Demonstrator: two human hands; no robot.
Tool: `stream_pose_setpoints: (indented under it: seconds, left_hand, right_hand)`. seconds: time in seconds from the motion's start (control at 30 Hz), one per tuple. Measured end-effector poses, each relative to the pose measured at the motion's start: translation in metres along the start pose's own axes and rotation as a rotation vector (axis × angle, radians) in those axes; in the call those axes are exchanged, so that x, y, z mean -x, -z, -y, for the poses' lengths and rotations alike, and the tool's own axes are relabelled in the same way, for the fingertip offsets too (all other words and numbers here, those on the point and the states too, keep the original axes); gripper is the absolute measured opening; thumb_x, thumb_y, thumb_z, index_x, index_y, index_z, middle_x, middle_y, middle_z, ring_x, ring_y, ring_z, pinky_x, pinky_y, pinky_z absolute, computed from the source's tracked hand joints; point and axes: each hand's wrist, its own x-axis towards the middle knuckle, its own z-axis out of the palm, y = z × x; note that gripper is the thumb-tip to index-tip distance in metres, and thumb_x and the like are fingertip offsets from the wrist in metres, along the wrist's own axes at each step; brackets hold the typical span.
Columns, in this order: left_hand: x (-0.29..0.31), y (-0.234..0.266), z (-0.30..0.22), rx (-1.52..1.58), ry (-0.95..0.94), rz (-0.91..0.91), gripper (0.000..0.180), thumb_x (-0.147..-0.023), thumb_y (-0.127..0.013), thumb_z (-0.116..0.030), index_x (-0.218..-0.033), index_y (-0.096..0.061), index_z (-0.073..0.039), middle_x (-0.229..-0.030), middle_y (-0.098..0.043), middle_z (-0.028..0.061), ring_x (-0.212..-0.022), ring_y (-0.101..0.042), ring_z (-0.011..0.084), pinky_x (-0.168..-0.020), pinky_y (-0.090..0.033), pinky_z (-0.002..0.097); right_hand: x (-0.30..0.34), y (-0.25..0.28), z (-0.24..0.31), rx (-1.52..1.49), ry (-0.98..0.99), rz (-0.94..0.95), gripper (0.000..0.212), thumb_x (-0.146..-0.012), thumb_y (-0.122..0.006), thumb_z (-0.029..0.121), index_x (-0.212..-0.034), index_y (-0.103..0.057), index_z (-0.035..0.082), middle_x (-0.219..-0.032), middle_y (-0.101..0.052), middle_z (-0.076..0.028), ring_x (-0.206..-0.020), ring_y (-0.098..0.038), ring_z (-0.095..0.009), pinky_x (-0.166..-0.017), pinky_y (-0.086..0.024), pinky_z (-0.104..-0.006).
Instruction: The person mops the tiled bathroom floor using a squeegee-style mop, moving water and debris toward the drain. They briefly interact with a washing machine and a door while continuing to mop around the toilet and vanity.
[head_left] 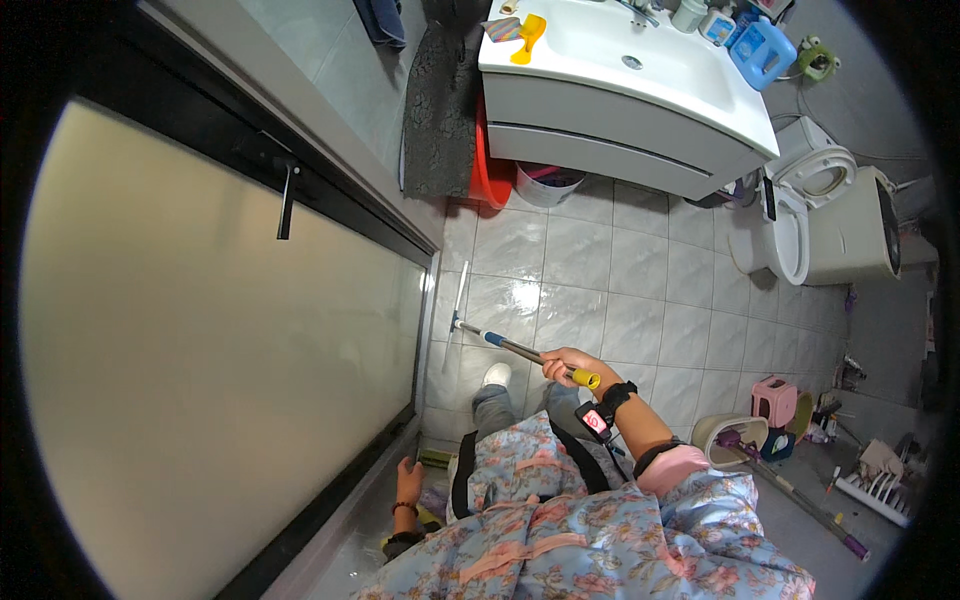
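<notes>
My right hand [570, 364] is closed round the pole of a long-handled squeegee [520, 350]. The pole is metal with blue joints and a yellow end cap, which sticks out past my hand. Its thin pale blade [462, 290] lies on the wet-looking grey floor tiles, close to the frame of the frosted door. At my left side, my left hand [409, 480] hangs low beside the door's lower frame, with its fingers apart and nothing visible in them.
A frosted door [230, 310] with a black handle [286, 205] fills the left. Ahead stand a sink cabinet [610, 120], a red tub [490, 170] and a white bucket [545, 188]. To the right are a toilet [790, 235], a pink stool [774, 400] and a mop bucket [715, 435].
</notes>
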Motion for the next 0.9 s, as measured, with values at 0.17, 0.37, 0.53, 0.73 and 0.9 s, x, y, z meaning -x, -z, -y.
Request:
stream_pose_setpoints:
  seconds: [0.17,0.37,0.53,0.73,0.9]
  left_hand:
    - [0.021,-0.044,0.017,0.101,0.079,0.003,0.061,-0.085,-0.051,-0.027,-0.132,-0.018,-0.008,-0.121,-0.042,0.0176,-0.091,-0.055,0.0260,-0.070,-0.047,0.0365]
    - [0.065,-0.101,0.051,0.180,0.082,-0.143,0.065,-0.083,-0.052,-0.022,-0.133,-0.014,-0.004,-0.109,-0.051,0.0183,-0.092,-0.053,0.0249,-0.076,-0.043,0.0329]
    - [0.090,-0.126,0.053,0.078,0.107,-0.212,0.070,-0.082,-0.053,-0.021,-0.133,-0.009,-0.005,-0.110,-0.050,0.0186,-0.093,-0.053,0.0265,-0.079,-0.042,0.0339]
    - [0.093,-0.134,0.033,0.066,0.095,-0.221,0.070,-0.081,-0.053,-0.021,-0.133,-0.009,-0.005,-0.112,-0.049,0.0202,-0.099,-0.051,0.0305,-0.085,-0.038,0.0379]
    - [0.081,-0.140,0.032,0.041,0.000,-0.196,0.071,-0.081,-0.053,-0.021,-0.133,-0.008,-0.003,-0.114,-0.049,0.0199,-0.101,-0.050,0.0311,-0.086,-0.037,0.0378]
  right_hand:
    - [0.042,0.035,0.044,0.028,-0.035,-0.006,0.022,-0.089,-0.045,0.018,-0.072,-0.033,0.009,-0.057,-0.032,0.004,-0.040,-0.030,0.000,-0.032,-0.024,-0.0120]
    - [0.135,0.067,0.094,0.123,-0.047,-0.085,0.022,-0.091,-0.039,0.017,-0.072,-0.033,0.009,-0.057,-0.031,0.004,-0.040,-0.028,-0.001,-0.032,-0.022,-0.0122]
    - [0.219,0.083,0.133,0.234,0.029,-0.170,0.022,-0.091,-0.037,0.018,-0.072,-0.034,0.008,-0.058,-0.032,0.004,-0.043,-0.029,-0.001,-0.032,-0.024,-0.0124]
    - [0.292,0.107,0.152,0.180,0.071,-0.277,0.021,-0.090,-0.040,0.018,-0.074,-0.035,0.005,-0.059,-0.033,0.004,-0.043,-0.030,-0.001,-0.032,-0.026,-0.0116]
    - [0.343,0.122,0.158,0.136,0.123,-0.405,0.020,-0.089,-0.041,0.018,-0.075,-0.036,0.005,-0.060,-0.033,0.003,-0.043,-0.029,-0.001,-0.032,-0.026,-0.0111]
